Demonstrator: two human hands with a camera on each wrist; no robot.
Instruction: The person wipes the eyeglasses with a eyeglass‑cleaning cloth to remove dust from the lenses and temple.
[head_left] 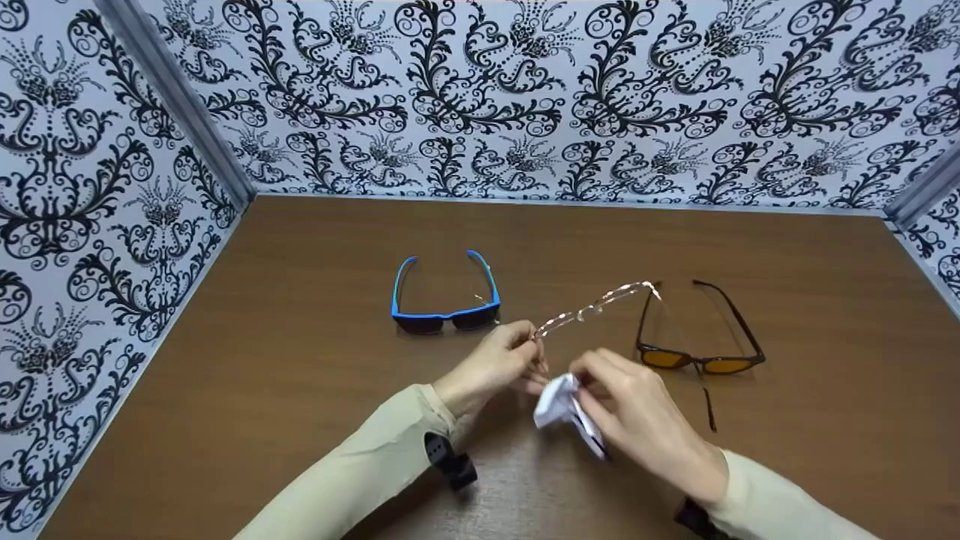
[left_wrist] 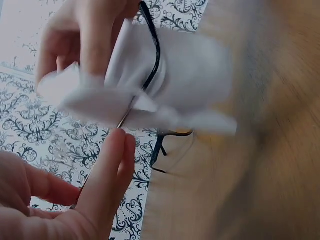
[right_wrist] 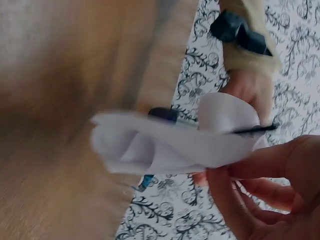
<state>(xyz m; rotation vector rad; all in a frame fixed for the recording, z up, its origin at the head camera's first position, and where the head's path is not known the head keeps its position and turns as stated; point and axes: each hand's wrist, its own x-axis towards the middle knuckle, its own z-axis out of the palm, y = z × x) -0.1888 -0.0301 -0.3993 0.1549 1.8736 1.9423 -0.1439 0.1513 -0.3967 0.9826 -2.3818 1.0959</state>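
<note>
Evidently, the thin-framed glasses [head_left: 596, 306] are held up over the table [head_left: 300, 337], between the two hands, with the front seen nearly edge-on and running from the left hand [head_left: 493, 365] out toward two o'clock. One side arm drops from the far end toward five o'clock, crossing in front of the amber glasses [head_left: 696, 362]. The left hand pinches the near end, close to the hinge as far as the fingers let one judge. The right hand [head_left: 637, 401] grips a folded white cloth [head_left: 556, 403] around the other side arm [left_wrist: 156, 55], whose black tip pokes out past the folds.

I'd expect the frame to weigh very little: springy wire, firm along its length but easily bent sideways, and slick where the metal is bare. The hinge end looks the soundest hold, since a tug on the tip would lever against it; the front seems too delicate to squeeze. The cloth is soft and floppy, so it needs a snug pinch through to the arm.

From the cloth, the blue sunglasses [head_left: 448, 316] lie between ten and eleven o'clock, the amber glasses between two and three.
</note>
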